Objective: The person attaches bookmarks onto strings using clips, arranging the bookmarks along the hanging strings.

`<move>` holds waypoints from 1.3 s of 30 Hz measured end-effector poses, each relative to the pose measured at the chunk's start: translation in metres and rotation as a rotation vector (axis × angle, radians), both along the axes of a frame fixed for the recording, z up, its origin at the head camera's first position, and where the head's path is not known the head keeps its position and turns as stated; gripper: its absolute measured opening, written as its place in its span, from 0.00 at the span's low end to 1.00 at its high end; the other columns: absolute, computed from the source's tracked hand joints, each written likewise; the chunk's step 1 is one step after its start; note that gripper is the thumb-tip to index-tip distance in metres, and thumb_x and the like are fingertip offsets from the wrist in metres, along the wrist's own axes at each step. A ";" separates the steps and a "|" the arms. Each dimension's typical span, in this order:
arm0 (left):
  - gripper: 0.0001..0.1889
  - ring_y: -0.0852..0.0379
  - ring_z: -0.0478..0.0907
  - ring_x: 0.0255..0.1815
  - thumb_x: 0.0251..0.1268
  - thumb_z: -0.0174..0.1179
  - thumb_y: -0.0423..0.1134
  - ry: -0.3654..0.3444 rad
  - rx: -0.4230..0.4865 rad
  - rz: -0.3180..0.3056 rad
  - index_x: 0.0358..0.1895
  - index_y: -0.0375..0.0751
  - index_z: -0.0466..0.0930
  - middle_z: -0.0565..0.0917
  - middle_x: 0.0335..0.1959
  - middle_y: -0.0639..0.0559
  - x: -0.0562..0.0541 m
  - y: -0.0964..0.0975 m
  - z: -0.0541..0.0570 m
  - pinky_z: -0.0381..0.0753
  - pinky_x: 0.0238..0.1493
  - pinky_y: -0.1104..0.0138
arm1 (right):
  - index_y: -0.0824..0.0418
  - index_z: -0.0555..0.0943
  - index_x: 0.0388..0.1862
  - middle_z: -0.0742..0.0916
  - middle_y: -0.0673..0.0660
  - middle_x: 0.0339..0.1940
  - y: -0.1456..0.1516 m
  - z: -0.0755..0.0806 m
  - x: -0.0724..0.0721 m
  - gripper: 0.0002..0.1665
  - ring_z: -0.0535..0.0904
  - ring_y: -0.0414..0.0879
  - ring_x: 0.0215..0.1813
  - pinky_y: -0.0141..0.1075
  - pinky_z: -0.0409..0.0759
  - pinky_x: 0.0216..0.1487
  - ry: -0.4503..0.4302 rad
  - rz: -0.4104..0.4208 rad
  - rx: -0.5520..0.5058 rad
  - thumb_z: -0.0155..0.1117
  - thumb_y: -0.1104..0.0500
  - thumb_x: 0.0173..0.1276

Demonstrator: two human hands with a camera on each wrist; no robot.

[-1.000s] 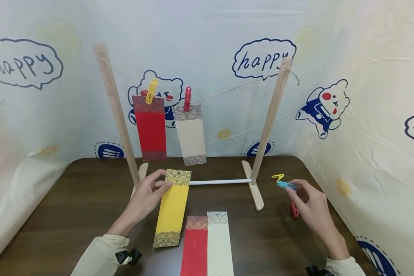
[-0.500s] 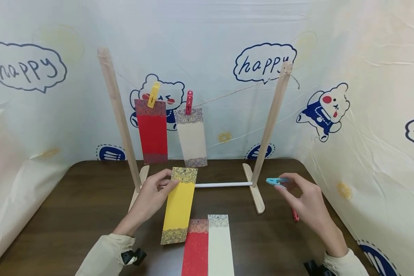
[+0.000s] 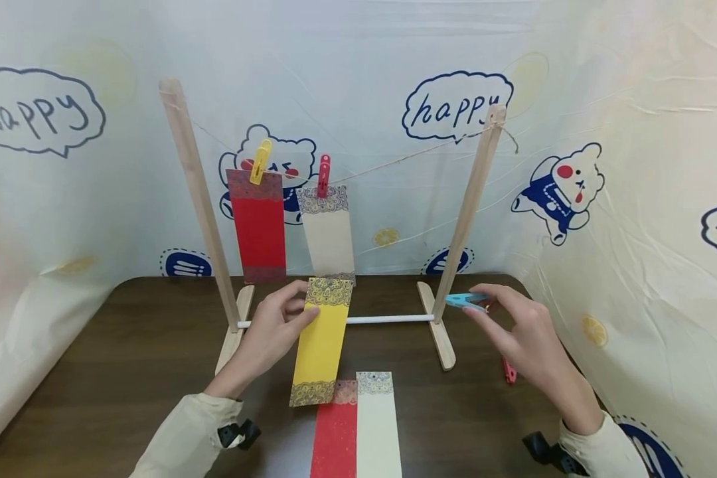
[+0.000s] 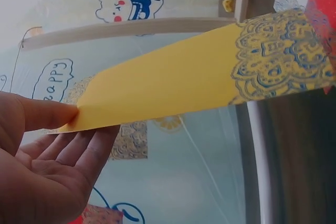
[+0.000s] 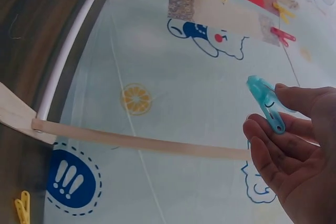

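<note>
My left hand (image 3: pixel 275 326) pinches a yellow bookmark-like card (image 3: pixel 322 345) with patterned ends near its top, thumb in front and fingers behind. In the left wrist view the yellow card (image 4: pixel 168 80) stretches away from the thumb. On the right, my right hand (image 3: pixel 528 335) holds a light-blue clothespin (image 3: pixel 465 300) between thumb and fingers; the right wrist view shows the clothespin (image 5: pixel 266 103) closely. From a string (image 3: pixel 394 161) hang a red card (image 3: pixel 259 229) under a yellow clothespin (image 3: pixel 260 161) and a white card (image 3: pixel 328 236) under a red clothespin (image 3: pixel 324 176).
Two wooden posts, a left post (image 3: pixel 200 199) and a right post (image 3: pixel 469 212), carry the string, joined low by a white rod (image 3: pixel 394 319). Flat on the table (image 3: pixel 125 372) lie a red card (image 3: pixel 336 431) and a white card (image 3: pixel 378 425). A red clothespin (image 3: pixel 509 370) lies by my right hand.
Both hands have lifted and moved toward the middle: the left hand carries the yellow card right and up, the right hand brings the blue clothespin left and up.
</note>
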State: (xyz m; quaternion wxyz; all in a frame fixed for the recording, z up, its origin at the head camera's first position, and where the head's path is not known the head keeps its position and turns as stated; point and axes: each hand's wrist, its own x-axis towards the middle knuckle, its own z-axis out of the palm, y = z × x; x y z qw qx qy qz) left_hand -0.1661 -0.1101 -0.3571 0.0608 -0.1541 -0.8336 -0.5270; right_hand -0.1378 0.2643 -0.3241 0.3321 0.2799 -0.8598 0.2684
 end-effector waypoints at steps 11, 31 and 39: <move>0.19 0.51 0.87 0.41 0.66 0.65 0.32 -0.038 0.056 -0.019 0.58 0.36 0.74 0.87 0.46 0.42 -0.002 0.011 0.010 0.85 0.44 0.65 | 0.61 0.83 0.48 0.87 0.49 0.39 -0.006 0.014 0.003 0.23 0.79 0.37 0.38 0.19 0.75 0.43 -0.004 0.002 0.023 0.78 0.69 0.53; 0.10 0.56 0.71 0.21 0.68 0.63 0.34 0.025 0.136 -0.084 0.47 0.37 0.75 0.84 0.28 0.46 -0.014 0.024 0.023 0.62 0.18 0.69 | 0.65 0.81 0.52 0.86 0.53 0.39 -0.015 0.045 0.001 0.16 0.75 0.40 0.38 0.20 0.73 0.43 0.059 0.036 0.087 0.68 0.68 0.65; 0.14 0.52 0.81 0.32 0.67 0.64 0.33 0.069 0.127 -0.072 0.53 0.36 0.76 0.88 0.38 0.45 -0.015 0.029 0.032 0.81 0.31 0.65 | 0.66 0.81 0.52 0.85 0.54 0.38 -0.021 0.054 -0.002 0.14 0.75 0.41 0.38 0.23 0.72 0.43 0.098 0.061 0.087 0.63 0.59 0.73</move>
